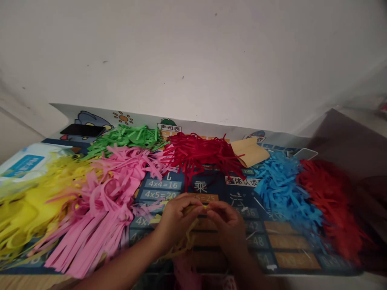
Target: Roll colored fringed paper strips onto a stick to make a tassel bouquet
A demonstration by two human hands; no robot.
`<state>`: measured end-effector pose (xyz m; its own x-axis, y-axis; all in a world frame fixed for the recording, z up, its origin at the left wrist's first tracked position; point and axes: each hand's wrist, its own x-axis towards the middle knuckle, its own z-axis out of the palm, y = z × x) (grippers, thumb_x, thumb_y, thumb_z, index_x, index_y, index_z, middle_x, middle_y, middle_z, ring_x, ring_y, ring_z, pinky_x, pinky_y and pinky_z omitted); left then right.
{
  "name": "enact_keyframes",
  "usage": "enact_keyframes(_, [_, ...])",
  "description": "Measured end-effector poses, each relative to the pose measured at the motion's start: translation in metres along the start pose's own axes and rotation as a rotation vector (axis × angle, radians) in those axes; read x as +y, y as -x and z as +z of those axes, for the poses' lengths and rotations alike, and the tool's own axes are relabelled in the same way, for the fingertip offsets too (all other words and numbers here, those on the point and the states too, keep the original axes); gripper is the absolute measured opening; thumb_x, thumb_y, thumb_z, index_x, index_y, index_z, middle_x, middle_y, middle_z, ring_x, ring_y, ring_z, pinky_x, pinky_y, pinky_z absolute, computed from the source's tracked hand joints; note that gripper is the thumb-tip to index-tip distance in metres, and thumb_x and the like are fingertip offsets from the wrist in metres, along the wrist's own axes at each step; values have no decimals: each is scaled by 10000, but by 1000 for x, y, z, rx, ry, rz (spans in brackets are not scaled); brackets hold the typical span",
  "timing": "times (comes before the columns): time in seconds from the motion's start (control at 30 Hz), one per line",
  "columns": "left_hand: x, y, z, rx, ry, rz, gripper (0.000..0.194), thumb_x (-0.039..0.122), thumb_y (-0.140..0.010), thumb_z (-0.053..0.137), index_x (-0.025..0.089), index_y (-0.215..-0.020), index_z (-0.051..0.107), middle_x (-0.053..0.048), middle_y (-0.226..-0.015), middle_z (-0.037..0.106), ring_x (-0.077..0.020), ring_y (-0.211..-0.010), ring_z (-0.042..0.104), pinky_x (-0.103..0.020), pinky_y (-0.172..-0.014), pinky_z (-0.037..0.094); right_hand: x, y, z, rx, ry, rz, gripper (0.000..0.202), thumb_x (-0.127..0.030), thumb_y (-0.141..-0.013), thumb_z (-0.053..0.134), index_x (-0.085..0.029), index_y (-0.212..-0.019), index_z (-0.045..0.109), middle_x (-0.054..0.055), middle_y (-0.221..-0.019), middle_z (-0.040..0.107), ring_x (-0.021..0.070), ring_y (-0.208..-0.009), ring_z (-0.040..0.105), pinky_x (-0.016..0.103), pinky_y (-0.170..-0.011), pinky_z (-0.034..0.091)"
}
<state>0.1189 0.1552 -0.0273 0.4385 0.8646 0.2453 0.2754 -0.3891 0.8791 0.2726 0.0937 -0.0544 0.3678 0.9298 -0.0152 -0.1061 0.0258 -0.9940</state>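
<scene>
Over the middle of a dark blue printed mat (pixel 217 179), my two hands meet at the fingertips. My left hand (pixel 177 217) pinches a thin yellow strip (pixel 187 245), whose loose lengths hang below and beside the palm. My right hand (pixel 228 225) is closed too, thumb and forefinger pressed on the same yellow piece where the hands meet. What lies deeper between the fingers is hidden. Just beyond the hands sits a heap of dark red strips (pixel 202 153). Pink fringed strips (pixel 93 217) spread to the left of my left hand.
Yellow strips (pixel 39 205) and a white-blue packet (pixel 27 163) lie far left. Green strips (pixel 130 137) and a black phone (pixel 82 130) are at the back. A tan folded sheet (pixel 250 151), blue strips (pixel 284 189) and red strips (pixel 329 205) are right. Behind rises a white wall (pixel 187 60).
</scene>
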Motion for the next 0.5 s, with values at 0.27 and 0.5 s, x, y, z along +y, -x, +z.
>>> enact_keyframes(0.27, [1, 6, -5, -72, -122, 141, 156, 236, -884, 577, 190, -807, 705, -8, -723, 667, -125, -661, 618, -205, -615, 471, -7, 5, 2, 45, 207, -135, 46, -248, -727, 727, -229, -769, 722, 14, -752, 717, 182, -689, 679, 261, -625, 559])
enact_keyframes(0.5, [3, 10, 0, -69, -161, 147, 183, 258, -911, 544, 209, -864, 713, -15, -748, 674, -133, -677, 632, -218, -615, 461, -9, 9, 0, 1, 259, -173, 39, -228, -763, 695, -231, -801, 703, 8, -759, 701, 171, -692, 657, 246, -629, 535])
